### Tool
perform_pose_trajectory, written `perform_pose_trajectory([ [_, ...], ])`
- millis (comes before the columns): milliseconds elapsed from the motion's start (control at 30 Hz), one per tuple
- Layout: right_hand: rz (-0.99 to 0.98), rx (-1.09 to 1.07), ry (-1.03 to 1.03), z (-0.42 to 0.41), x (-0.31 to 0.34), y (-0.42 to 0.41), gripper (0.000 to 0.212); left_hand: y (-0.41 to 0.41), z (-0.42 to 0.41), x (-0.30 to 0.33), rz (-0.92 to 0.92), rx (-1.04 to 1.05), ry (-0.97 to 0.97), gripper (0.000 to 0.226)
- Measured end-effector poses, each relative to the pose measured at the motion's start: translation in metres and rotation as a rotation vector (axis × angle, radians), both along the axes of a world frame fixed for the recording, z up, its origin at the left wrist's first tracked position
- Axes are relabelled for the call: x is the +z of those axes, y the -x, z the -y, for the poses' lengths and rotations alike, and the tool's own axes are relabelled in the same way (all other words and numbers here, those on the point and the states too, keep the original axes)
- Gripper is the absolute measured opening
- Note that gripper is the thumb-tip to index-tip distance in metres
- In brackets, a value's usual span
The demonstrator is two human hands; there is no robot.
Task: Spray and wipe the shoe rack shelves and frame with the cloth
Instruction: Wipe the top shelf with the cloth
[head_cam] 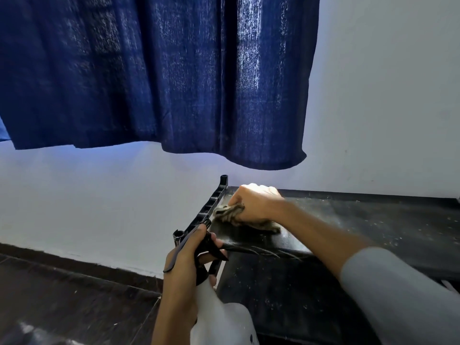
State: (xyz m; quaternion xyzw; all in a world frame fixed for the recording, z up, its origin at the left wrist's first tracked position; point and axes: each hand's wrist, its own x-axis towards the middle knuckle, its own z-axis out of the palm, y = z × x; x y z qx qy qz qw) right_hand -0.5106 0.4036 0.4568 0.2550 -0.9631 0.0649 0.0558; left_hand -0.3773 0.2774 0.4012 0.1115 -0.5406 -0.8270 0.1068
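— Right hand point(254, 202)?
— Curled around crumpled beige striped cloth point(232, 212), pressed on dusty black top shelf point(373, 220) of black plastic shoe rack point(209, 207), near left back corner, below dark blue curtain point(154, 75)

— Left hand point(185, 267)?
— Gripping white spray bottle with black trigger head point(214, 247), fingers wrapped at neck, just before shelf front edge

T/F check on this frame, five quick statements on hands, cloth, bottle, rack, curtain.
1. The right hand presses the cloth on the top shelf. True.
2. The left hand is empty. False: it grips the spray bottle.
3. The cloth lies near the shelf's left end. True.
4. The top shelf looks spotless. False: pale specks cover it.
5. The curtain above the rack is red. False: it is dark blue.
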Motion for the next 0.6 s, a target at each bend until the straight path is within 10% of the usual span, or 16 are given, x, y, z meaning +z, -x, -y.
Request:
perform_pose_trajectory([
  [167,-0.02,-0.135,0.012,0.011,-0.01,0.016,0.039,0.0,-0.002,0.002,0.0,-0.01,0.015,0.031],
  [400,0.318,0.287,0.086,-0.031,0.013,-0.036,0.025,0.002,-0.001,-0.001,-0.018,-0.009,0.024,0.028],
  [600,0.185,0.04,0.052,-0.06,0.006,-0.019,0.036,-0.003,-0.001,0.0,0.011,-0.033,0.019,0.034],
])
